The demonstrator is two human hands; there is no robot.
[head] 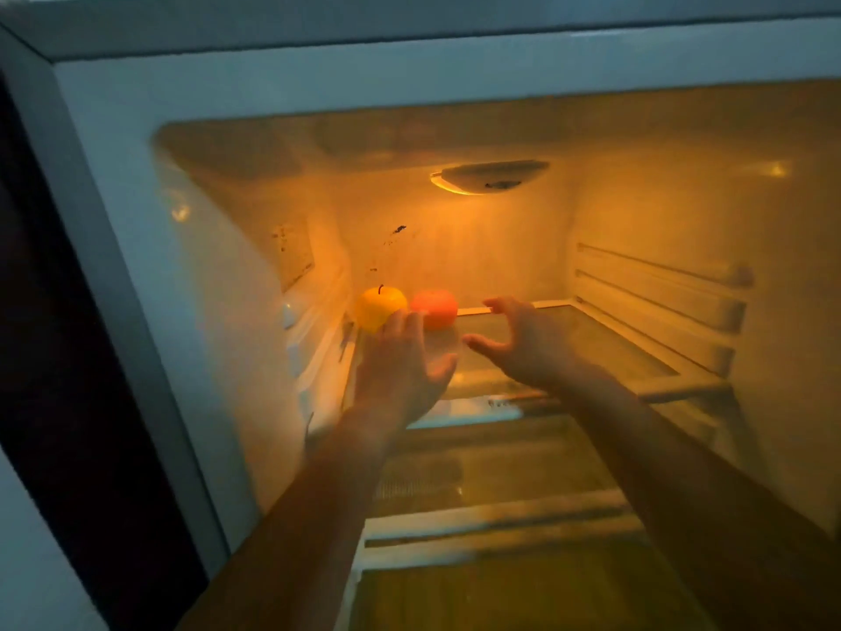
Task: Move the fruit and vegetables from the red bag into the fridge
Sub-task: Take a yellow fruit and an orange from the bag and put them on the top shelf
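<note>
Both my arms reach into the open fridge, lit orange-yellow inside. At the back left of the upper glass shelf (605, 339) sit a yellow apple-like fruit (375, 305) with a dark stem and, touching its right side, an orange fruit (437, 305). My left hand (400, 362) is just in front of the yellow fruit with straight fingers, holding nothing; whether the fingertips touch it I cannot tell. My right hand (523, 343) hovers over the shelf to the right of the orange fruit, fingers spread and empty. The red bag is out of view.
The fridge lamp (489, 177) glows on the ceiling. Shelf rails (660, 289) line the right wall. Lower shelves (500, 516) lie beneath my arms. The fridge's left frame (113, 266) and a dark gap stand at the left.
</note>
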